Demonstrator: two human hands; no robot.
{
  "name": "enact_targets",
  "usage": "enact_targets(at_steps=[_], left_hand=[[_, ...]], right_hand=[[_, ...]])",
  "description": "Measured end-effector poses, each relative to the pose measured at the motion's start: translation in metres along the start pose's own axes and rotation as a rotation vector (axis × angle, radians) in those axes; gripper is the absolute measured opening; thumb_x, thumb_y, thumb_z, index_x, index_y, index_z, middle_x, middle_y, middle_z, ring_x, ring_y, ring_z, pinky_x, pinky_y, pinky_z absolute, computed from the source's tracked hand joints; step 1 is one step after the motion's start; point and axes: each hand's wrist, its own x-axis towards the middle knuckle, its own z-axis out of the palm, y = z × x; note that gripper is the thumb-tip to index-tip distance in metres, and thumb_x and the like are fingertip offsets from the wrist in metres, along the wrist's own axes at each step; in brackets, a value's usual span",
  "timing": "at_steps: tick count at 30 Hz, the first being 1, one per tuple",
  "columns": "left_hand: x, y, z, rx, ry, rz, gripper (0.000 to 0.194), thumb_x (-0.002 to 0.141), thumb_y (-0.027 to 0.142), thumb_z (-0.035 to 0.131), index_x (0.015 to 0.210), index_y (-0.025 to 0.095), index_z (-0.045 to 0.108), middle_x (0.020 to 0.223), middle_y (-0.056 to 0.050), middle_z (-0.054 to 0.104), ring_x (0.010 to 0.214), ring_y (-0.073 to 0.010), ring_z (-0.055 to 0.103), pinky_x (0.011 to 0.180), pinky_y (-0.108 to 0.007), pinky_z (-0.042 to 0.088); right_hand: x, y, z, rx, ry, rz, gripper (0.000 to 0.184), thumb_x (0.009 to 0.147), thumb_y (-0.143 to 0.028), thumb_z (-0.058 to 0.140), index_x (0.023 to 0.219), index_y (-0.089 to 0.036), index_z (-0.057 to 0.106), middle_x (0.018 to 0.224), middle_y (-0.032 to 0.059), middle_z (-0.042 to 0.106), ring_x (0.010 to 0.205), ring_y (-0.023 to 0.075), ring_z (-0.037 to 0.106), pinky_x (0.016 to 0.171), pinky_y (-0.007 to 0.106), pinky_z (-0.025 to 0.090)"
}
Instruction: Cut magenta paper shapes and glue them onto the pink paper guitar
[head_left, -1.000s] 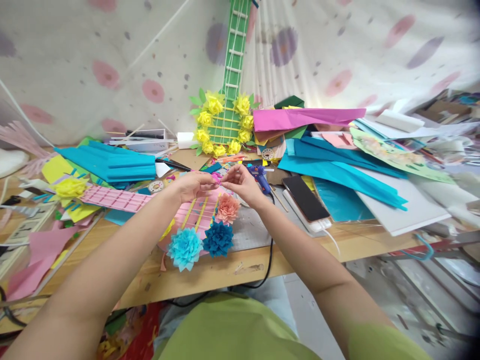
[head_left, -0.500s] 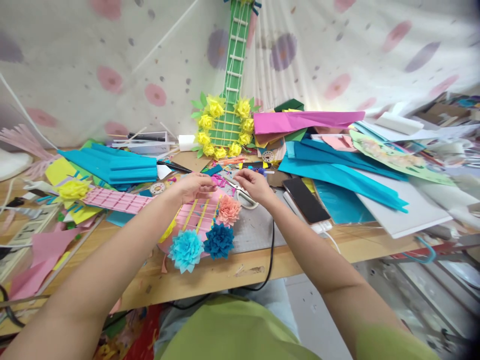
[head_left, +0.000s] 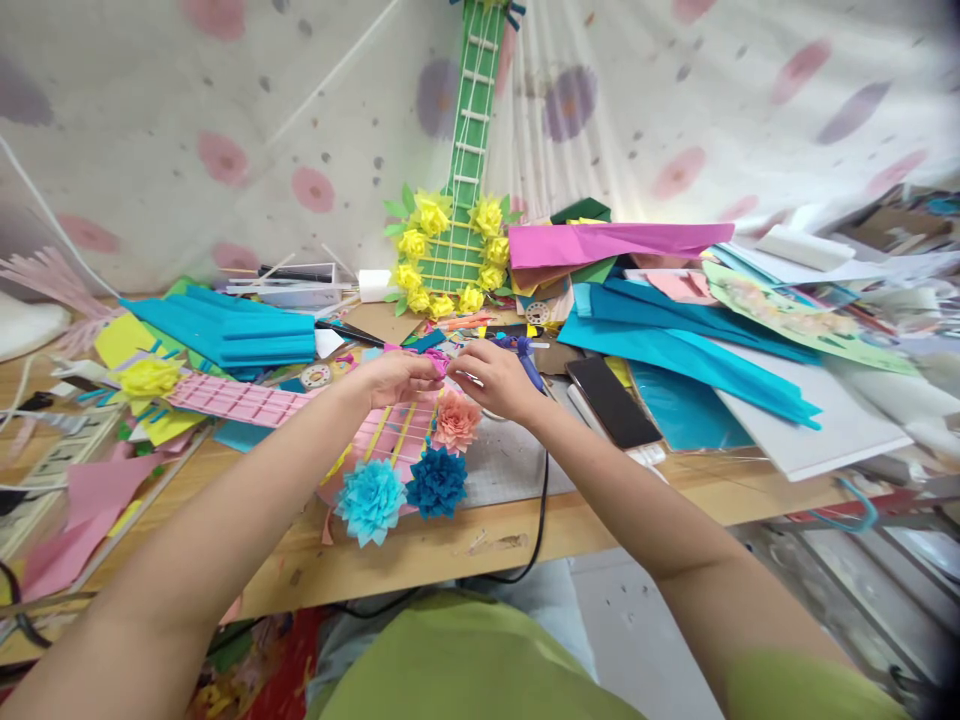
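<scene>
A pink paper guitar (head_left: 397, 432) lies on the table in front of me, its body trimmed with a light blue paper flower (head_left: 371, 502), a dark blue one (head_left: 436, 482) and a coral one (head_left: 457, 421). Above its body, my left hand (head_left: 401, 378) is closed on a small crumpled magenta paper piece (head_left: 436, 361). Opposite it, my right hand (head_left: 496, 380) pinches at the same piece with its fingertips; the exact contact is partly hidden. Behind my right hand rests a blue glue gun (head_left: 531, 366). The scissors are mostly covered by that hand.
A green paper guitar with yellow flowers (head_left: 466, 190) stands upright at the back. Blue paper sheets (head_left: 697, 350) and a phone (head_left: 611, 402) lie to the right. Folded blue paper (head_left: 225, 330) is at the left. A black cord (head_left: 541, 520) hangs over the table edge.
My right hand has moved left from beside the scissors to the magenta paper, uncovering the glue gun. My left hand has shifted slightly right, and its fingers now close on the paper.
</scene>
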Motion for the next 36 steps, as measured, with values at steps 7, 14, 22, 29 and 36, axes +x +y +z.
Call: enact_targets(at_steps=[7, 14, 22, 29, 36], left_hand=[[-0.004, 0.001, 0.002, 0.011, -0.005, -0.008, 0.010, 0.052, 0.013, 0.064, 0.056, 0.012, 0.055, 0.053, 0.002, 0.055, 0.056, -0.0073, 0.054, 0.051, -0.018, 0.035], [0.000, -0.001, -0.003, -0.051, 0.025, -0.014, 0.013, 0.051, 0.010, 0.065, 0.057, 0.012, 0.054, 0.055, 0.003, 0.056, 0.059, -0.0082, 0.057, 0.053, -0.017, 0.040], [0.010, 0.002, -0.006, -0.042, 0.043, -0.015, 0.012, 0.056, 0.008, 0.065, 0.059, 0.014, 0.055, 0.058, 0.002, 0.059, 0.059, -0.0089, 0.059, 0.051, -0.017, 0.044], [0.018, 0.006, 0.000, -0.081, 0.038, -0.011, 0.009, 0.062, 0.003, 0.059, 0.060, 0.012, 0.056, 0.057, 0.001, 0.058, 0.057, -0.0096, 0.060, 0.051, -0.018, 0.047], [0.025, 0.011, -0.003, -0.070, 0.032, -0.002, 0.008, 0.064, 0.004, 0.060, 0.060, 0.010, 0.058, 0.059, -0.001, 0.060, 0.058, -0.0101, 0.060, 0.049, -0.017, 0.048]], right_hand=[[-0.001, -0.002, -0.003, -0.016, 0.011, -0.036, 0.015, 0.083, -0.021, 0.043, 0.087, -0.020, 0.058, 0.082, 0.0048, 0.057, 0.078, 0.0146, 0.049, 0.069, 0.026, 0.039], [-0.002, -0.002, -0.007, 0.029, 0.054, 0.035, 0.013, 0.078, -0.016, 0.044, 0.081, -0.018, 0.057, 0.076, 0.0045, 0.058, 0.074, 0.0142, 0.051, 0.066, 0.025, 0.039], [-0.007, 0.007, -0.002, 0.027, 0.057, 0.193, 0.019, 0.085, -0.021, 0.039, 0.085, -0.017, 0.058, 0.080, 0.0052, 0.063, 0.077, 0.0138, 0.056, 0.066, 0.024, 0.041], [-0.011, 0.008, 0.012, 0.000, 0.070, 0.244, 0.023, 0.087, -0.028, 0.041, 0.085, -0.019, 0.061, 0.078, 0.0047, 0.064, 0.074, 0.0132, 0.057, 0.064, 0.023, 0.041], [-0.010, 0.013, 0.017, 0.036, 0.145, 0.361, 0.030, 0.083, -0.040, 0.046, 0.065, -0.017, 0.055, 0.062, 0.0021, 0.056, 0.060, 0.0111, 0.050, 0.056, 0.022, 0.036]])
